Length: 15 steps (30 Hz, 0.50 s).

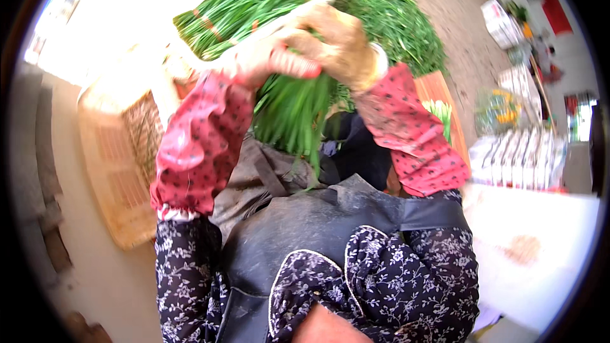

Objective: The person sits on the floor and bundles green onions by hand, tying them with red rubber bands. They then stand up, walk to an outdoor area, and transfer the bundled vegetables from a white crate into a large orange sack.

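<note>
In front of me a bunch of long green leafy stalks (289, 114) hangs down, its top between my two hands. My left hand (267, 63), with reddened fingers, is closed on it. My right hand (330, 44), in a soiled yellowish glove, is curled over the same bunch, just above and right of the left. Behind them lie banded bundles of green stalks (248, 6) on a pale tray and a loose green heap (394, 25). To the right, pale-ended stalks (438, 114) rest on a wooden board (427, 84).
A tan plastic basket (105, 171) stands at my left. At the right are striped sacks (515, 159), a bag with yellow items (499, 108), a white surface (527, 216) and more packages (502, 22) along the floor's edge. A dark apron (286, 216) covers my front.
</note>
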Tool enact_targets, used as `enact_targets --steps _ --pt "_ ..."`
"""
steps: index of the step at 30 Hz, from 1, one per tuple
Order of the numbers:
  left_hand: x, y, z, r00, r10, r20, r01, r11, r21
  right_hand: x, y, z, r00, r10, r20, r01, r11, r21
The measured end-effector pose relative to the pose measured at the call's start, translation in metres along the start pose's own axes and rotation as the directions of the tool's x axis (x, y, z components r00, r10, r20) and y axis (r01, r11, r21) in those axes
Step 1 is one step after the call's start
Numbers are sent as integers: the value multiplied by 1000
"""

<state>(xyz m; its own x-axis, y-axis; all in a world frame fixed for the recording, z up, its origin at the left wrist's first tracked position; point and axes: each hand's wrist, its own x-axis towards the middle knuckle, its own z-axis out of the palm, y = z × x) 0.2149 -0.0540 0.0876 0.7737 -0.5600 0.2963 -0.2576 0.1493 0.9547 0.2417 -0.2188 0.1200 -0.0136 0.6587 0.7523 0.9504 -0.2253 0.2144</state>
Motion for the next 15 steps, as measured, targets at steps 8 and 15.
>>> enact_targets --steps 8,15 --pt "9 0 72 809 -476 -346 365 867 -338 -62 -12 15 383 903 193 -366 -44 930" --pt "-45 63 -91 560 -306 -770 345 931 -119 -78 -159 49 340 171 925 -906 -203 371"
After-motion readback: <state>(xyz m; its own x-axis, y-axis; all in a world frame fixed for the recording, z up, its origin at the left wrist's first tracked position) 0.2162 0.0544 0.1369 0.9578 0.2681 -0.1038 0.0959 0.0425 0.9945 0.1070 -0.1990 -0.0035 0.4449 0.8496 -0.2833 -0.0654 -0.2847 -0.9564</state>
